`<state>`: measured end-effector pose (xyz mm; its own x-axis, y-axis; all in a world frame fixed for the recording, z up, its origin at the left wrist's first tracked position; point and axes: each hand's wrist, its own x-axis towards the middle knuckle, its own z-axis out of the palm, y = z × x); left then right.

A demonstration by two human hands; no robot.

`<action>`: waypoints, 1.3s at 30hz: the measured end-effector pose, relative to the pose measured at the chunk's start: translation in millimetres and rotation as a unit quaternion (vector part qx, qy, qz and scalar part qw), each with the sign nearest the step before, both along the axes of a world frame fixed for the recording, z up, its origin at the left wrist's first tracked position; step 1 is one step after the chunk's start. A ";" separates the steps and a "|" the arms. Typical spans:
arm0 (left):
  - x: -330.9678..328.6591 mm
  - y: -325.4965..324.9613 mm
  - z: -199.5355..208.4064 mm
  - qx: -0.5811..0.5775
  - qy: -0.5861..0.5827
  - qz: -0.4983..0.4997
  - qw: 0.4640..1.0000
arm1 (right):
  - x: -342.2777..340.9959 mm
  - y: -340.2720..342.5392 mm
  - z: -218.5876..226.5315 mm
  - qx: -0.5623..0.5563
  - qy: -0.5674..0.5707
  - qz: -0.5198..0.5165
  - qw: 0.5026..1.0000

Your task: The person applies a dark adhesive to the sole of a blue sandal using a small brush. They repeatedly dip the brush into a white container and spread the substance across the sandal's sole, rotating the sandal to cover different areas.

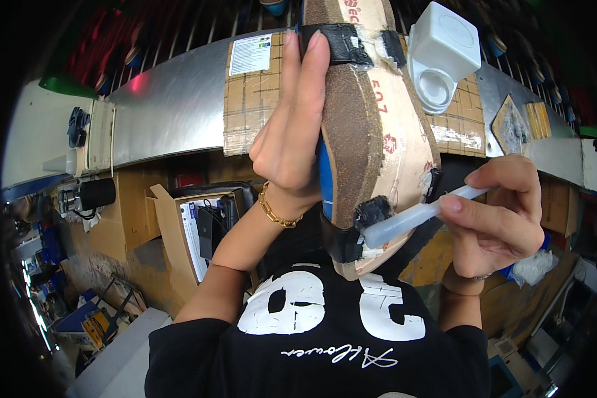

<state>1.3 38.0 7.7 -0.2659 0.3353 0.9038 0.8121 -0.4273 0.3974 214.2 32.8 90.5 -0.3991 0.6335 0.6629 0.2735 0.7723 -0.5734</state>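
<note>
My left hand (pixel 295 126) grips the side of a sandal upper on a last (pixel 355 132), held bottom up with its underside facing me. That underside is rough brown along one side and pale with red print along the middle. Black straps (pixel 333 44) fold over its edges at the far and near ends. Between the thumb and fingers of my right hand (pixel 504 215) is a white plastic brush-like applicator (pixel 408 223). Its broad end lies against the near end of the underside, beside a folded black strap end (pixel 373 212).
Beyond the sandal, a white plastic container (pixel 444 40) with a round opening stands on a cardboard sheet (pixel 252 106) on a metal bench (pixel 172 99). A stained pad (pixel 509 125) lies at right. Below the bench sits an open cardboard box (pixel 179 245) with dark items.
</note>
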 end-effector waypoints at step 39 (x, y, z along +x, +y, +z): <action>-9.5 -5.4 8.7 -0.128 0.000 0.020 0.992 | -14.4 -1.9 2.2 -0.209 0.066 -0.006 0.976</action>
